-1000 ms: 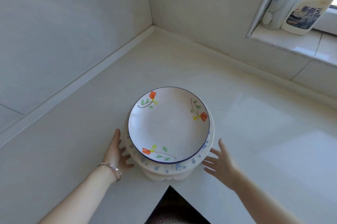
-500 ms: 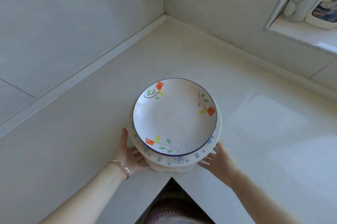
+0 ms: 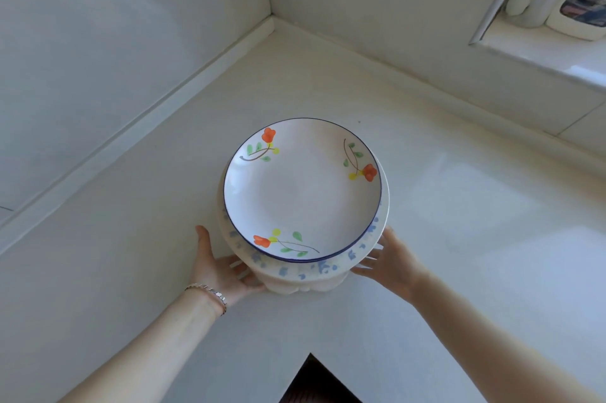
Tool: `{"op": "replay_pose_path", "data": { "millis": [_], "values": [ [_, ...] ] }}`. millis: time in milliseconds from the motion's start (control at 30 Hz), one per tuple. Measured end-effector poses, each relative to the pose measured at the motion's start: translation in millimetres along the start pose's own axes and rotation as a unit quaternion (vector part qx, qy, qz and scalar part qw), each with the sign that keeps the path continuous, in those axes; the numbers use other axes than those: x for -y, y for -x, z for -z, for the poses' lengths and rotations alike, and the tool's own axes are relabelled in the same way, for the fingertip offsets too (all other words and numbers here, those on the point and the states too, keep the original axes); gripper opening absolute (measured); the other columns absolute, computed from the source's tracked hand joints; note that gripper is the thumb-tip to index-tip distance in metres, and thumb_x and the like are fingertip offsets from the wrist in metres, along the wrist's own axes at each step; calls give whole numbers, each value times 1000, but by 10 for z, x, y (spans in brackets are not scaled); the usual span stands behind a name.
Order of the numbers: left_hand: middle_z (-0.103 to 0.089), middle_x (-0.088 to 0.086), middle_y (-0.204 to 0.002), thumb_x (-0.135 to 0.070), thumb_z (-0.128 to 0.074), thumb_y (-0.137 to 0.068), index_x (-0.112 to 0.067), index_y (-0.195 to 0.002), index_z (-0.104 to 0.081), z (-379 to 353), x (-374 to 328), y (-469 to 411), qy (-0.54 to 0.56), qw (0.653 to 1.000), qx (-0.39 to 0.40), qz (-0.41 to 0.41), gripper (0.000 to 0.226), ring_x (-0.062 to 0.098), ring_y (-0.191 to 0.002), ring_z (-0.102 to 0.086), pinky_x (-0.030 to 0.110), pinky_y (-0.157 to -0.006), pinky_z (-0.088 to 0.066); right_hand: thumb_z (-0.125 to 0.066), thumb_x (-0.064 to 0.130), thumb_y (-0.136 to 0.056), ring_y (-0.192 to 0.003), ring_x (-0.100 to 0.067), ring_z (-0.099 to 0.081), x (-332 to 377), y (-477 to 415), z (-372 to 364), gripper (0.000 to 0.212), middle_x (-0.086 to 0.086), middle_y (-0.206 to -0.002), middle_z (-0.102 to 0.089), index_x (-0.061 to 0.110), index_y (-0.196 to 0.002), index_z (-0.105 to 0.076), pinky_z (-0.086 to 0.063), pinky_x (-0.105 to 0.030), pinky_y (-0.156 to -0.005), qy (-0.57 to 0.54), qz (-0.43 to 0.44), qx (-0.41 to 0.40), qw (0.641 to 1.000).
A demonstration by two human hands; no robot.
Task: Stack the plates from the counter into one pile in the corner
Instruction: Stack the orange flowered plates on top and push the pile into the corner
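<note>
Plates (image 3: 301,192) number three in one pile, left hand (image 3: 219,271) at eight o'clock, right hand (image 3: 390,261) at four, both with straight fingers touching under the rims.

2 bare forearms (image 3: 157,337), 1 thin silver chain bracelet (image 3: 210,292) right behind the left hand (image 3: 219,268), round the wrist.
</note>
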State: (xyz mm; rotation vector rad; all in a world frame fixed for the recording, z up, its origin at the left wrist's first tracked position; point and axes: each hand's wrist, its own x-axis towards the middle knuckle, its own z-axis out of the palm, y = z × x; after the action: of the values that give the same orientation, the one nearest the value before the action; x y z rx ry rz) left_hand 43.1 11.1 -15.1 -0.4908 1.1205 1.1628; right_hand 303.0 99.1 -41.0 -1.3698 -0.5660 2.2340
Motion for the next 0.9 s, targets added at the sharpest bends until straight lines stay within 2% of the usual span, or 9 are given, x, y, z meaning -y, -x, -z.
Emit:
{"op": "replay_pose_path", "data": {
  "millis": [100,133,233,367,467,567,700,800,900],
  "values": [
    [-50,15,-136,-88,-45,-55,-8,-125,-47,-213,-218,-118,-5,1000,2,-5,106,39,-125,-47,66,-87,-43,-81,60,-31,-87,-31,-64,237,-215,-99,98,-18,-98,-63,8,-111,-57,-58,-36,-64,18,-2,-2,1000],
    [-51,15,-135,-88,-45,-55,-8,-125,-48,-274,-301,-185,-4,1000,1,-7,106,39,-124,-48,65,-87,-43,-80,58,-32,-89,-32,-64,322,-305,-125,98,-19,-100,-63,8,-113,-56,-57,-37,-67,21,-3,0,1000],
    [-51,15,-135,-88,-46,-54,-6,-132,-45,-467,-591,-391,-7,1000,6,-11,112,39,-124,-48,65,-95,-39,-66,54,-58,-90,-34,-63,599,-589,-210,86,-21,-100,-62,2,-124,-50,-54,-40,-73,11,-4,-5,1000],
    [-51,18,-134,-87,-44,-59,-1,-130,-42,-752,-1003,-656,-13,1000,12,-18,112,40,-124,-47,63,-101,-35,-78,60,-40,-93,-36,-62,976,-1009,-353,108,-23,-102,-62,-1,-124,-49,-53,-43,-78,22,-3,-7,1000],
    [-52,18,-132,-85,-42,-62,-1,-129,-44,-974,-1276,-860,-18,999,17,-31,108,38,-122,-50,61,-99,-38,-62,59,-60,-95,-38,-62,1275,-1320,-451,94,-25,-105,-61,-3,-128,-46,-51,-46,-82,15,-2,-6,1000],
    [-53,19,-131,-83,-41,-66,-1,-128,-45,-1184,-1526,-1055,-17,999,16,-46,103,36,-121,-51,58,-96,-41,-58,59,-71,-94,-36,-62,1567,-1603,-564,88,-24,-104,-61,-4,-130,-43,-52,-44,-76,22,-1,-6,1000],
    [-56,20,-123,-79,-42,-71,0,-124,-45,-1438,-1841,-1283,-24,997,14,-65,96,35,-109,-56,57,-82,-45,-58,57,-61,-91,-37,-61,1911,-1907,-734,95,-25,-102,-59,-5,-132,-38,-51,-44,-71,9,-8,-12,1000],
    [-57,20,-117,-77,-43,-72,2,-121,-44,-1586,-2021,-1437,-31,997,11,-75,93,34,-102,-57,57,-84,-45,-66,63,-61,-92,-37,-61,2116,-2102,-808,104,-22,-101,-59,-6,-132,-37,-52,-45,-73,9,-7,-8,1000],
    [-58,18,-112,-72,-43,-77,1,-117,-45,-1686,-2130,-1536,-45,995,14,-84,84,34,-104,-57,55,-90,-43,-68,59,-58,-97,-37,-60,2245,-2240,-848,99,-21,-106,-57,-4,-129,-39,-51,-50,-81,-1,-3,-4,1000]
  ]
}}
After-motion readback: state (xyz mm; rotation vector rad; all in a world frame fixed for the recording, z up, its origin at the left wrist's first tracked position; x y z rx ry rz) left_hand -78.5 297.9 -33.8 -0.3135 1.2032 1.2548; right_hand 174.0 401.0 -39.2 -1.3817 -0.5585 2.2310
